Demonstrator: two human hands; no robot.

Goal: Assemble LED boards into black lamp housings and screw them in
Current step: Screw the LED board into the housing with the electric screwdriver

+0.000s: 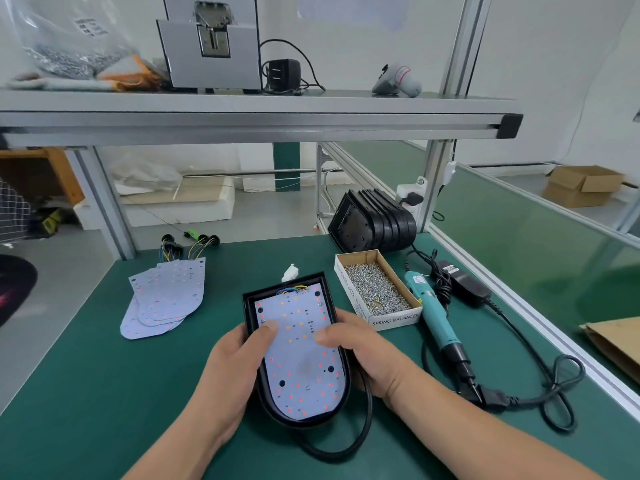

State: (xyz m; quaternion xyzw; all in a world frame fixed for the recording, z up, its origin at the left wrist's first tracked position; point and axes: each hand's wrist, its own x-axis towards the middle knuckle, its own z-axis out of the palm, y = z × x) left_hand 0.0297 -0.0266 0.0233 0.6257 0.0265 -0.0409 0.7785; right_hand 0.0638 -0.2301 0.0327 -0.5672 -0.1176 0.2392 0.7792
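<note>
**Both hands wrapped round the housing, thumbs on the board**

Left hand point(239, 362) and right hand point(360, 344) each cup a long side of the black housing point(248, 306). The fingers are curled round its edges and both thumbs point(266, 329) press flat on the LED board point(298, 362) inside it. The housing sits low over the green mat point(104, 393), rounded end toward the person.

Looks to me like the seating step, with no screws in yet. My tips: press evenly, check that the board's dark holes line up with the posts underneath, and keep the coloured wires point(291, 290) at the square end from getting pinched under the edge.

The board is thin, white and matte, dotted with tiny red and orange LEDs, and shaped like a tongue to match the glossy black plastic shell. Just right of the housing there's a cardboard box of small shiny screws point(375, 289), and past that a teal electric screwdriver point(440, 320). More boards point(166, 296) are fanned out to its left, and spare housings point(374, 220) are stacked behind the box.
</note>
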